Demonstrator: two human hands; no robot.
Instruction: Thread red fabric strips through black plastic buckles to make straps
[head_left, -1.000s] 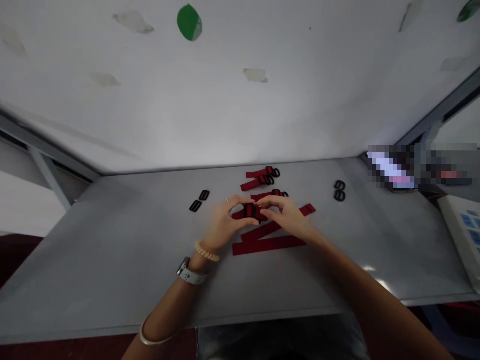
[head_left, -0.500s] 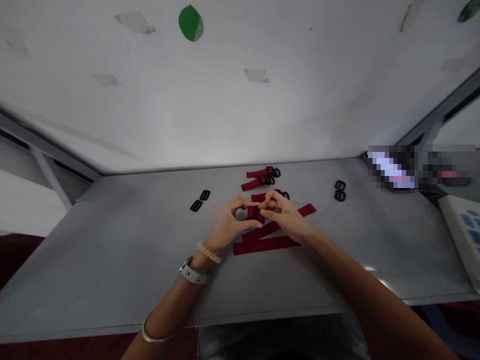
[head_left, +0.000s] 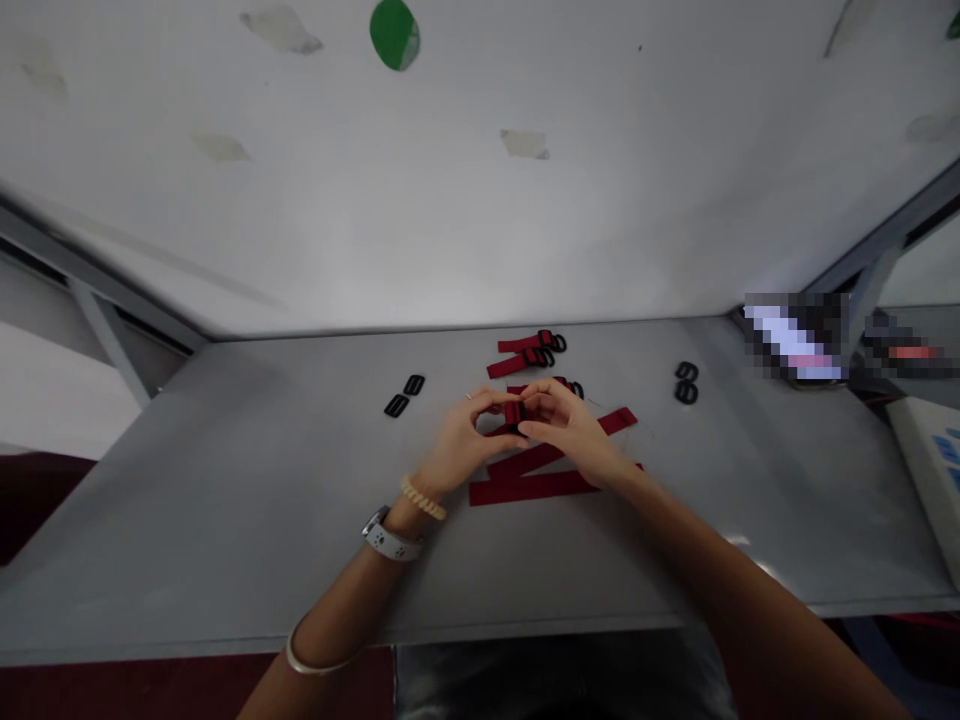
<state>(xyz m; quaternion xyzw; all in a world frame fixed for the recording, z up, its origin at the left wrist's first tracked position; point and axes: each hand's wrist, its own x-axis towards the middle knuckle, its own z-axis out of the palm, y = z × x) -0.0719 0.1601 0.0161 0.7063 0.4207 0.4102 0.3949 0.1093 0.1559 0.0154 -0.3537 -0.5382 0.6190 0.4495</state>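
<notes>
A grey table (head_left: 187,500) holds red webbing straps (head_left: 534,488) and small black buckles (head_left: 686,383), apparently plastic.

red straps (head_left: 521,345) block forward — black buckles (head_left: 686,383) right

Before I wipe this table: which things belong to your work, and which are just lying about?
In use: left hand, right hand, small red strap with black buckle pinched between them.
Lying about: long red webbing strips, buckled red straps, loose black buckles, white keypad device.
</notes>
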